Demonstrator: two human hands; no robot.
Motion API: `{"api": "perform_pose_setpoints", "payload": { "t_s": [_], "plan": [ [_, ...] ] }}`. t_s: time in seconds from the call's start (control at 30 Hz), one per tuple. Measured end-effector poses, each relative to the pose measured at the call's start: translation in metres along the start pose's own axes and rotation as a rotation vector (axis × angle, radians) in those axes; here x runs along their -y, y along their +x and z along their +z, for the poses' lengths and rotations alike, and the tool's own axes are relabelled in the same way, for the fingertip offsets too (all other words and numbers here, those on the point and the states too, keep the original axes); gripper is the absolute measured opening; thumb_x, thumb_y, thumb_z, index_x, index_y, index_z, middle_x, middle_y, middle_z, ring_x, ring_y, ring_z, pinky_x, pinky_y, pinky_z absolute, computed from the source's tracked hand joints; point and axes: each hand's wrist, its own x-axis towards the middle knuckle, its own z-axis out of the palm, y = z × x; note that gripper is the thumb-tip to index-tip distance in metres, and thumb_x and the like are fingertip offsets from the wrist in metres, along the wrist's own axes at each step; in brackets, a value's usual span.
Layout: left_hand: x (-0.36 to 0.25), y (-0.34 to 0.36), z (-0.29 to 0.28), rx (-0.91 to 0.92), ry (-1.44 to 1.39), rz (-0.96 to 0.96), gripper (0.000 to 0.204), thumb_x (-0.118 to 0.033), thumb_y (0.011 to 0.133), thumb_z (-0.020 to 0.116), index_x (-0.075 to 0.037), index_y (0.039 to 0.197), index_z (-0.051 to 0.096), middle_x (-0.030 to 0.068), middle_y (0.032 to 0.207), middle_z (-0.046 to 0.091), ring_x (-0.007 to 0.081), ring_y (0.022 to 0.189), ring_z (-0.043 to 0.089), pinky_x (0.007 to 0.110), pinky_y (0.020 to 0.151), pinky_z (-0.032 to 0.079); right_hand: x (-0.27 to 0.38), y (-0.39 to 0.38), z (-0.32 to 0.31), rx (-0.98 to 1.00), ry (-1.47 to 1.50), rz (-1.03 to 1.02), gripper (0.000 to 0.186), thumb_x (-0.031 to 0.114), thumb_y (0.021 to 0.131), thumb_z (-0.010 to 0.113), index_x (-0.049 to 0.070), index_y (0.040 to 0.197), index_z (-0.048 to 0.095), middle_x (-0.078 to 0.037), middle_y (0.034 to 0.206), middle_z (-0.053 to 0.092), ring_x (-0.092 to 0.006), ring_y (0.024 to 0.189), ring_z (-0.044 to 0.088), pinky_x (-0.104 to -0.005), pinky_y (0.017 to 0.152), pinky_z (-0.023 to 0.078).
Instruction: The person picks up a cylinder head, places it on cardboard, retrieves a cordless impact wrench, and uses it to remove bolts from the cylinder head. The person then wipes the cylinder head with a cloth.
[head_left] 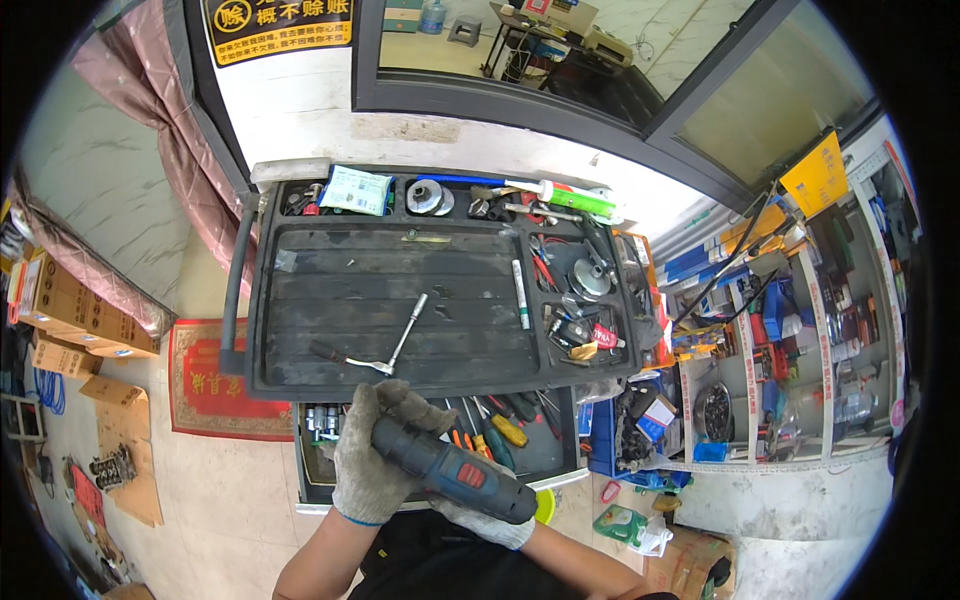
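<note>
Right now both gloved hands are closed around a dark cordless power tool [455, 470] with a red panel on its body, held low in the view at about six o'clock, just in front of the person's body and over the open drawer [530, 452] of the tool cart. The left hand [372, 455] wraps the narrower front end of the tool with its grip fully closed; the right hand [485, 522] cups the thicker rear end from beneath, fingers curled shut on the casing.

The tool's long axis runs on a diagonal from about ten o'clock to four o'clock. Its nose points up and to the left, toward the near edge of the black tray [300, 300] on top of the cart; its butt end points down and to the right. Whether anything is fitted in the nose cannot be told, since the left glove covers it.

As a judgement, the work looks early: the tool is in hand but touches nothing else. A ratchet wrench with an extension bar [400, 340] lies untouched on the tray at about twelve o'clock from the hands, just apart from the left glove. Screwdrivers [500, 425] lie in the drawer beside the tool.
</note>
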Motion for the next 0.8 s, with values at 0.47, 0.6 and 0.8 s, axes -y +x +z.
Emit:
{"api": "perform_pose_setpoints", "payload": {
  "t_s": [0.47, 0.6, 0.8],
  "plan": [
    [0.003, -0.009, 0.018, 0.027, 0.135, -0.032, 0.024, -0.035, 0.105, 0.063, -0.013, 0.113, 0.066, -0.002, 0.08, 0.056, 0.0175, 0.084, 0.064, 0.05, 0.098, 0.057, 0.023, 0.016, -0.027, 0.017, -0.268, -0.201, 0.049, 0.026, 0.085, 0.078, 0.002, 0.126, 0.065, -0.017, 0.104, 0.072, -0.0351, 0.096, 0.071, -0.0436, 0.084, 0.058],
    [-0.002, -0.008, 0.023, -0.016, 0.334, 0.063, 0.029, -0.034, 0.106, 0.061, -0.008, 0.119, 0.065, 0.0053, 0.094, 0.066, 0.022, 0.091, 0.068, 0.048, 0.097, 0.057, 0.022, 0.013, -0.033, -0.042, -0.296, -0.217, 0.054, 0.029, 0.083, 0.081, 0.004, 0.127, 0.065, -0.017, 0.109, 0.073, -0.0332, 0.098, 0.072, -0.0417, 0.086, 0.059],
    [-0.049, 0.019, -0.058, -0.448, 0.974, 0.648, 0.032, -0.019, 0.099, 0.066, 0.002, 0.123, 0.064, 0.0144, 0.117, 0.068, 0.0242, 0.107, 0.066, 0.038, 0.098, 0.054, -0.013, -0.025, -0.069, -0.294, -0.102, 0.071, 0.056, 0.022, 0.076, 0.09, 0.004, 0.124, 0.067, -0.014, 0.115, 0.073, -0.0277, 0.105, 0.073, -0.0373, 0.095, 0.058]
  ]
}}
